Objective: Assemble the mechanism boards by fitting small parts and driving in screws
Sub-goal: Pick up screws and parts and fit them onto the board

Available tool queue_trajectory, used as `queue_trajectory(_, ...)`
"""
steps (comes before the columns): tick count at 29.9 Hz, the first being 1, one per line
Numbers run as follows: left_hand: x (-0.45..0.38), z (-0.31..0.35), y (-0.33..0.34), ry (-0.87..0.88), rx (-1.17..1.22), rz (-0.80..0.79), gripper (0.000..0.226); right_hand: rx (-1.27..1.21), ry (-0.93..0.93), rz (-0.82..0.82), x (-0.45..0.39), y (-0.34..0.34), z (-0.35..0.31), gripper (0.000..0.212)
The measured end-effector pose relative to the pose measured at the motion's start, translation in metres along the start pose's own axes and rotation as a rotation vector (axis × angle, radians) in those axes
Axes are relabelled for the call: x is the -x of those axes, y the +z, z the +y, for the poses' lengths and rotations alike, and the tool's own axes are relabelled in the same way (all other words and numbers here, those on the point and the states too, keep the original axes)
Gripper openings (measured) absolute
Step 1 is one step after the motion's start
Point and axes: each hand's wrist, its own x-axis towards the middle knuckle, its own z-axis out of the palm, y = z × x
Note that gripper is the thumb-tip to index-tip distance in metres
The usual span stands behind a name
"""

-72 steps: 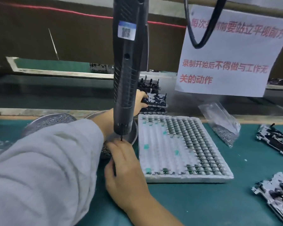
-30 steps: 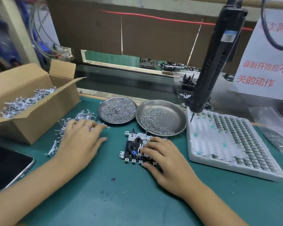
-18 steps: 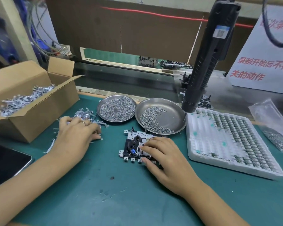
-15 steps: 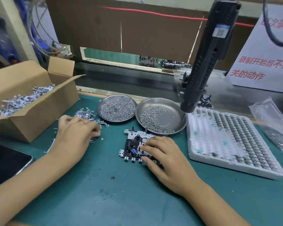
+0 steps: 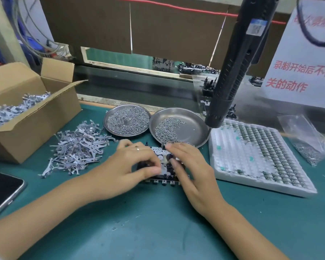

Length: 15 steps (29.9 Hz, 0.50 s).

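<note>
**Both hands on one mechanism board**

A single black-and-white mechanism board [image 5: 162, 166] is laid flat on the green mat [image 5: 158, 231], in front of two round steel dishes [image 5: 197, 128] heaped with small screws. It is covered by the left hand [image 5: 128, 166], whose curled fingertips seem to pinch a small part (blurred), and steadied by the right hand [image 5: 191, 169], fingers extended. A ridged black screwdriver [image 5: 231, 72] is hung above.

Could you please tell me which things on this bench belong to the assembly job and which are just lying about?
In use: board, left hand, right hand, metal clips, screw dishes, screwdriver, parts tray.
Lying about: phone, bag, sign.
</note>
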Motion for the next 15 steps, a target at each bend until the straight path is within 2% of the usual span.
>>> queue_trajectory(4,-0.01,-0.008,0.011,-0.004,0.096,0.036,0.005,-0.047,0.064,-0.022,0.002,0.001,0.007,0.019)
queue_trajectory(10,-0.007,-0.02,0.02,-0.115,0.27,0.19,0.012,-0.085,0.134,0.03,0.0,0.006,0.006,0.017)
queue_trajectory(15,-0.005,-0.022,0.03,-0.259,0.344,0.217,0.013,-0.102,0.221,0.024,0.001,0.007,0.006,0.02)
